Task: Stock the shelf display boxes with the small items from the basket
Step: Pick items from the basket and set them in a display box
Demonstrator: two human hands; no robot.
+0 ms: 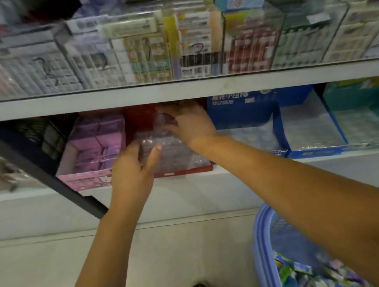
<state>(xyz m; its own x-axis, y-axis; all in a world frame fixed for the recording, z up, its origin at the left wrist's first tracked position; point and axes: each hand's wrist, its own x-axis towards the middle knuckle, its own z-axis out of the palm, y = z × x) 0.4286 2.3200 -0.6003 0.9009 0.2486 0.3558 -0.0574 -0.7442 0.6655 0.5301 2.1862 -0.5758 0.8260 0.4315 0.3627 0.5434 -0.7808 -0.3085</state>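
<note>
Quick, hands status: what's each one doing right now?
Left hand: fingers and thumb pinch clear packets in the red box.
Right hand: on the packets further back; grip cannot be told, blurred.

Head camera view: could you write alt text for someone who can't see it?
A person's left hand and right hand reach into a red display box of clear packets on a lower shop shelf, between a pink box and a blue box. A blue basket of small items sits at lower right.
</note>
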